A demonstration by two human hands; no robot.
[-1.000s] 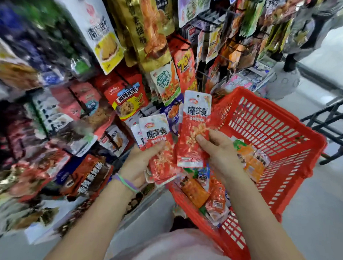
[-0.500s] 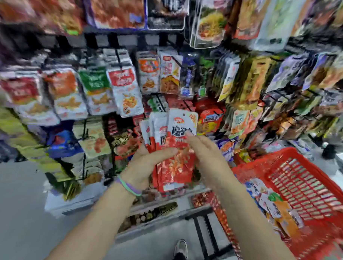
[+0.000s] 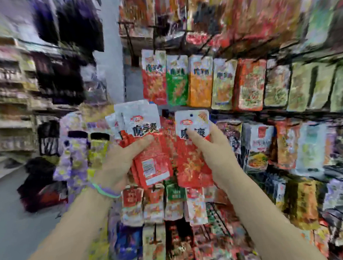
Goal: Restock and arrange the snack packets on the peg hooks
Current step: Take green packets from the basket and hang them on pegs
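1. Single packet [image 3: 192, 146], upright, is pinched in the right hand [image 3: 216, 153]; its hang hole sits at the top.
2. Left hand [image 3: 117, 166] grips the fanned stack [image 3: 142, 142].
3. Matching red packets [image 3: 154, 78] hang above, seemingly nearer the right hand's reach; blur hides the hook.

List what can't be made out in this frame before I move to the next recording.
Head view only:
- Count of red packets in the left hand: the fanned stack overlaps itself.
- Lower print on the single packet the right hand pinches: smeared by motion blur.
- Peg hooks behind the hanging row: covered by the packets.
- Shelves at left: too blurred to tell their goods.
- Both elbows: cut off by the bottom edge.
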